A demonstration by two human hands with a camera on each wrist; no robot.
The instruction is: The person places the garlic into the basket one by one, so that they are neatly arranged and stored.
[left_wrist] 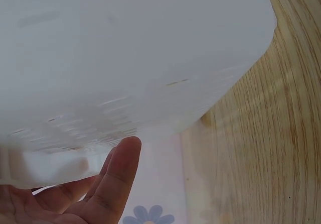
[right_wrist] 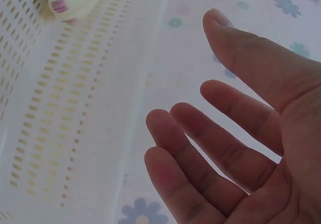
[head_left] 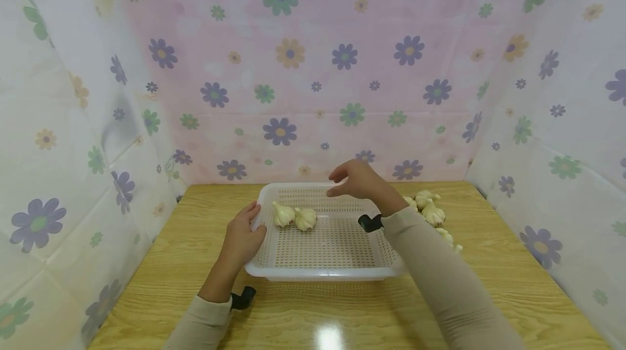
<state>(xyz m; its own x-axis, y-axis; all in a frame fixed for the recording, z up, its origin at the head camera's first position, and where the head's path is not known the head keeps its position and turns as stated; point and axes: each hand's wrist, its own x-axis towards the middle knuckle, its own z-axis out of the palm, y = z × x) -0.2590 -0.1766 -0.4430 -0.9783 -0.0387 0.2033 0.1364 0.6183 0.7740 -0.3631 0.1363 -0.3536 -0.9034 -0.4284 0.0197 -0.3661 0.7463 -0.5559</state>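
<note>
A white perforated plastic basket [head_left: 323,272] stands on the wooden table, with two garlic bulbs [head_left: 305,219] side by side toward its back left. My left hand [head_left: 242,234] grips the basket's left rim, thumb on the rim and fingers along the outer wall. In the left wrist view those fingers [left_wrist: 113,184] lie against the basket's outside [left_wrist: 130,48]. Over the back right of the basket hovers my right hand [head_left: 359,180], holding nothing. Its fingers [right_wrist: 200,163] are loosely bent and spread apart in the right wrist view, where one garlic bulb [right_wrist: 75,3] shows in the basket.
Several more garlic bulbs [head_left: 432,212] lie on the table right of the basket, partly hidden behind my right forearm. Flower-patterned cloth [head_left: 313,67] hangs at the back and both sides. Bare wood table [head_left: 195,241] shows left of the basket and in front.
</note>
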